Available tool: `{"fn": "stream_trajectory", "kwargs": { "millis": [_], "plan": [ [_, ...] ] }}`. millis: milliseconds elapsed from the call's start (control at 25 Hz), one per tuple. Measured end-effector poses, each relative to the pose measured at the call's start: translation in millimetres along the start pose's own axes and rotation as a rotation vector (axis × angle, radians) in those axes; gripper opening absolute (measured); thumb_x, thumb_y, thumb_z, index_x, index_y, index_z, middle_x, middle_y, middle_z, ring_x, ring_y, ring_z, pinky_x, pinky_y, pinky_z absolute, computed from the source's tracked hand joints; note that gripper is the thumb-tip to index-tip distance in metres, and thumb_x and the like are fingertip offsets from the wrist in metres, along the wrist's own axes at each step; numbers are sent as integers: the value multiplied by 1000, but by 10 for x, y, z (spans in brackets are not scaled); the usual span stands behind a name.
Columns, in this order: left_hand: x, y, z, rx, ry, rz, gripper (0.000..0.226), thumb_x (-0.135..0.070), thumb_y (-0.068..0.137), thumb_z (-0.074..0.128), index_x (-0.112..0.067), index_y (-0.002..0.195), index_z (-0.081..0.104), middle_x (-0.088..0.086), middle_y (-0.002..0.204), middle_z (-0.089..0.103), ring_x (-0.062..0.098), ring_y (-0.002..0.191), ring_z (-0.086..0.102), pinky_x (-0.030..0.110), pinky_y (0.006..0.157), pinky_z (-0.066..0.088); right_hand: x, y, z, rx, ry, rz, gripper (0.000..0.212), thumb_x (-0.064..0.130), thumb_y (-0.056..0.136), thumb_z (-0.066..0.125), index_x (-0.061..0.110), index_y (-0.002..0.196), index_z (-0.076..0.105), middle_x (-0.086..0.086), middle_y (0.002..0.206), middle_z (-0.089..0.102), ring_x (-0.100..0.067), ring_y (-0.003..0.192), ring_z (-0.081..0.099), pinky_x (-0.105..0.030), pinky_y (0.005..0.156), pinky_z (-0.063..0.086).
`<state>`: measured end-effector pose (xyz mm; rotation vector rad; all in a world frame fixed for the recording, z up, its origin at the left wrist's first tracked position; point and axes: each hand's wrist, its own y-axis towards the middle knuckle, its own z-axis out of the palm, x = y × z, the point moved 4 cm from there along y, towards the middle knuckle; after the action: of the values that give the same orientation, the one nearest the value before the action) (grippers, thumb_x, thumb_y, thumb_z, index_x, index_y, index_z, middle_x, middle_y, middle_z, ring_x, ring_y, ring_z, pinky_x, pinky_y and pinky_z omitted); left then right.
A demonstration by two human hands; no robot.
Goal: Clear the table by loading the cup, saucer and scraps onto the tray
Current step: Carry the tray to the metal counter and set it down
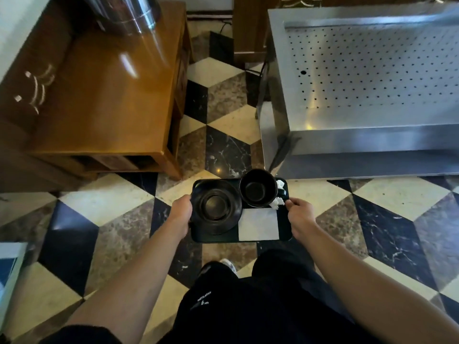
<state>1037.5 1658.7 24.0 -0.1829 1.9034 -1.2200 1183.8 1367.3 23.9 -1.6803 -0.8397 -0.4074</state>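
Observation:
I hold a black rectangular tray (218,238) level above the floor, in front of my body. My left hand (180,214) grips its left edge and my right hand (299,216) grips its right edge. A black saucer (216,207) lies on the tray's left half. The black cup (258,188) stands upright at the far right corner. White crumpled scraps (277,202) lie beside the cup, and a flat white napkin (258,224) covers the near right part.
A wooden table (99,95) with a steel vessel (134,13) stands ahead on the left. A perforated stainless steel counter (372,78) stands ahead on the right. A passage of patterned marble floor (223,135) runs between them. A black bag (221,45) sits at its far end.

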Motion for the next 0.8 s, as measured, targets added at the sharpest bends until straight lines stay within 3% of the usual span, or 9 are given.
{"fn": "stream_trajectory", "kwargs": {
  "millis": [120,240,320,440,640,720,800],
  "plan": [
    [-594,352,-61,-32,-16,-1,30,-28,103,44,-15,88,66,12,98,69,29,92,59,42,85,46,448,285,466,17,28,21,25,9,106,49,16,92,69,-8,92,72,-26,84,69,-39,75,57],
    [-1124,658,0,-14,7,15,30,-30,105,43,-17,99,70,9,106,73,30,103,62,46,101,47,862,684,850,34,48,19,20,13,106,51,12,115,68,-10,100,73,-28,90,70,-41,79,59],
    [-1448,849,38,-52,-15,26,30,-30,102,45,-16,108,71,10,113,73,30,105,63,48,104,47,1143,934,1052,46,48,24,22,15,105,53,12,121,67,-9,101,73,-28,93,70,-43,83,60],
    [-1943,1070,110,-109,-51,5,32,-29,102,43,-17,121,66,11,120,70,29,103,60,50,102,45,1622,1245,1293,74,21,18,21,15,105,54,15,119,69,-6,98,72,-26,92,69,-40,84,59],
    [-2662,1439,375,-63,-19,-22,25,-26,103,45,-17,106,69,12,110,73,33,104,63,48,90,52,2355,1652,1446,27,-13,-30,27,18,103,55,13,126,69,-9,112,73,-26,102,69,-41,92,58],
    [-2970,1581,535,4,14,-18,25,-27,104,48,-16,109,70,11,108,74,31,103,65,43,83,52,2626,1794,1458,8,7,-35,26,18,103,56,14,125,69,-9,112,73,-27,102,69,-45,95,58],
    [-3310,1757,724,53,65,18,29,-32,104,49,-17,115,71,10,114,74,30,107,65,44,88,52,2905,1939,1397,-54,37,-57,27,18,102,57,14,125,70,-10,114,73,-28,104,68,-46,97,58]
  ]
}}
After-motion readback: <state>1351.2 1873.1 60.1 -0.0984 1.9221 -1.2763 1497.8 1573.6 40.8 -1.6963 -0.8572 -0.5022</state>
